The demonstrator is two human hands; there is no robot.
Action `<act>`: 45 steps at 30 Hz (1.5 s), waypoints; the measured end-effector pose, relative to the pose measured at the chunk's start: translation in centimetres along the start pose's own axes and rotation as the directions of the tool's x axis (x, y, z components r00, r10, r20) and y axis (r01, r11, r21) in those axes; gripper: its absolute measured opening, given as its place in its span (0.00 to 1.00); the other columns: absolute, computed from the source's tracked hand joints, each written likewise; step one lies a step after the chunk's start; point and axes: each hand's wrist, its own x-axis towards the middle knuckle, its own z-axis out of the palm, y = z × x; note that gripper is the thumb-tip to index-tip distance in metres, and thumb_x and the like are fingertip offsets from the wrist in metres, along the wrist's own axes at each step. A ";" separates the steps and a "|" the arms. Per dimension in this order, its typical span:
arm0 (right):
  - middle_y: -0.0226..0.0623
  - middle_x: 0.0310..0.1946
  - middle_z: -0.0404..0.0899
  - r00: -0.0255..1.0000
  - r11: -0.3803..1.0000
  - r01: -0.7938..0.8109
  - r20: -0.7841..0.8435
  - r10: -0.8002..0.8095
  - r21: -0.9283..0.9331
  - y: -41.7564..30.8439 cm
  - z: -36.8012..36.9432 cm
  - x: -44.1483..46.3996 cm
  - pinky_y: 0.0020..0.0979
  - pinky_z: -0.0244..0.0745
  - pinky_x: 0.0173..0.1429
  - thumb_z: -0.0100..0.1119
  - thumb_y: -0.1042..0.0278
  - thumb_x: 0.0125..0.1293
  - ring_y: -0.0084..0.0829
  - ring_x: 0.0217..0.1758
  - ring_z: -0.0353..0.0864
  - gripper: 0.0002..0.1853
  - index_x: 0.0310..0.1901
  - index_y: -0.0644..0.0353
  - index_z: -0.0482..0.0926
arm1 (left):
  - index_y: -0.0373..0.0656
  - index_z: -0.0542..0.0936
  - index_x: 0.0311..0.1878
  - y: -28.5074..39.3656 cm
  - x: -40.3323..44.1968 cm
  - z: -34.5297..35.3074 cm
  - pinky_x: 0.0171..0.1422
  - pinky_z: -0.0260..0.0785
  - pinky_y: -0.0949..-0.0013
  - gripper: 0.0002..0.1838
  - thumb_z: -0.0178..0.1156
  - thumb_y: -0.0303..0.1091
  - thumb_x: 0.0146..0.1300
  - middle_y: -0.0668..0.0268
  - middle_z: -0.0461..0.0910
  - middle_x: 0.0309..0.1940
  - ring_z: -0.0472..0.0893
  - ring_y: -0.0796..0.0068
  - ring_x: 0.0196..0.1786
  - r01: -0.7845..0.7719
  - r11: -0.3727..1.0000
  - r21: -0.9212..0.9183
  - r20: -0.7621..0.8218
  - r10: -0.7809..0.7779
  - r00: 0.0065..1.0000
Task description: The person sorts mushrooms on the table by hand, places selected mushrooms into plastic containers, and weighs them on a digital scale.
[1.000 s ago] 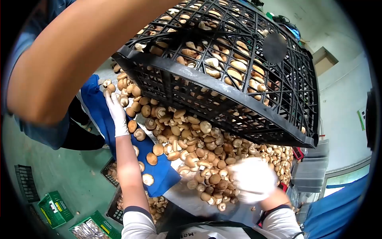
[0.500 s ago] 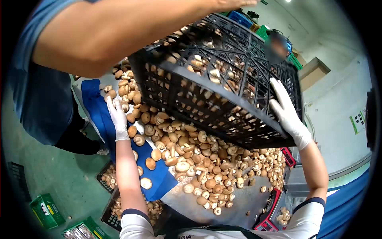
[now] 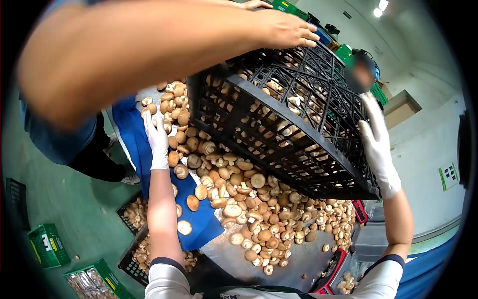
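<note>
A black plastic crate (image 3: 279, 114) is tipped on its side over the table, its slatted underside facing me, with mushrooms visible through the gaps. Beside its right edge, my right hand (image 3: 377, 144) in a white glove is raised with fingers outstretched; whether the palm touches the crate I cannot tell. My left hand (image 3: 158, 142), also gloved, reaches to the mushrooms (image 3: 167, 102) at the left, fingers extended against the pile's edge. Loose brown mushrooms (image 3: 264, 209) spread across the table below the crate. A co-worker's bare hand (image 3: 286, 31) rests on the crate's upper edge.
Blue cloth (image 3: 196, 226) lies along the table's left edge. Red scales (image 3: 331, 274) stand at the right front. Black crates of mushrooms (image 3: 134, 214) and green crates (image 3: 50, 244) are on the floor. The co-worker's arm (image 3: 139, 55) crosses overhead; another person (image 3: 361, 72) stands behind the crate.
My right hand has shifted from the crate's underside to beside its right edge. The co-worker's hand has come down onto the crate's top. My left hand stays by the mushrooms.
</note>
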 end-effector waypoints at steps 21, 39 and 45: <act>0.45 0.62 0.73 0.990 0.762 0.143 -0.075 -0.124 0.632 -15.8 21.8 -9.5 0.44 0.65 0.69 0.59 0.70 0.60 0.46 0.66 0.71 0.26 0.63 0.57 0.75 | 0.53 0.79 0.24 43.0 7.2 3.9 0.34 0.70 0.75 0.09 0.60 0.39 0.60 0.75 0.76 0.30 0.77 0.80 0.34 -0.860 -0.410 0.304 0.228 0.908 -0.352; 0.47 0.67 0.67 0.913 0.812 0.397 -0.094 -0.397 0.427 -22.2 33.2 1.5 0.50 0.49 0.78 0.58 0.60 0.62 0.49 0.73 0.60 0.28 0.65 0.54 0.73 | 0.44 0.73 0.41 23.4 5.8 1.8 0.47 0.64 0.69 0.11 0.54 0.42 0.68 0.66 0.72 0.40 0.73 0.72 0.43 -0.922 0.342 0.183 0.001 0.937 0.348; 0.44 0.64 0.71 0.942 0.868 0.315 -0.016 -0.335 0.384 -20.4 37.5 2.7 0.52 0.46 0.77 0.52 0.44 0.66 0.46 0.71 0.62 0.30 0.66 0.50 0.72 | 0.37 0.68 0.57 0.9 1.5 -0.6 0.63 0.58 0.64 0.19 0.48 0.43 0.74 0.57 0.68 0.56 0.68 0.64 0.58 -0.252 0.959 0.132 -0.083 0.264 0.961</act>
